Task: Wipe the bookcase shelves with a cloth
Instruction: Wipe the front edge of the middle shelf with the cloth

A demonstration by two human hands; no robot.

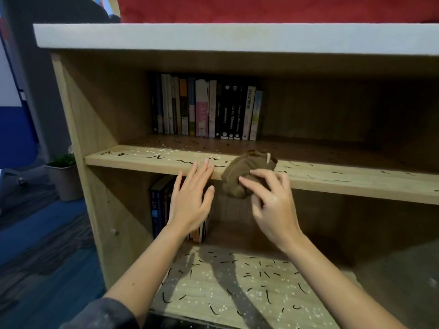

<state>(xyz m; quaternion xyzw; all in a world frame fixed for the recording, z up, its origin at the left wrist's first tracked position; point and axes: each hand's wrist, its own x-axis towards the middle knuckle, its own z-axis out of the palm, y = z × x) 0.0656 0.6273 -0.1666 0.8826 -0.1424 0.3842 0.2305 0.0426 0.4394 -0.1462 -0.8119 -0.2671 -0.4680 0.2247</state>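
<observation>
Head view: the cloth (247, 172), a brown bunched wad, lies on the front lip of the middle shelf (356, 184) of the bookcase, partly on the board and partly drooping over its front edge. My left hand (190, 205) is spread flat, fingers straight and slightly apart, with its fingertips at the shelf's front edge just beside the cloth; it holds nothing. My right hand (273, 205) has its fingers bent, and the first two fingertips touch the hanging part of the cloth. The thumb is hidden, so I cannot tell whether the hand pinches the fabric or only rests on it. Judged from its folds and sag, the cloth is light, soft and limp, not fragile, and unlikely to slide on the wood; it should take whatever shape I squeeze it into. The best hold appears to be the thick middle of the wad, gathered into the palm so that a broad pad faces the board. Its long axis runs crosswise to the shelf, from the end bearing a small pale tag (268, 159), back on the board, down and toward me to the drooping end. Dark squiggles (155, 157) mark this shelf and the lower shelf (225, 288); a row of books (206, 108) stands at the back
</observation>
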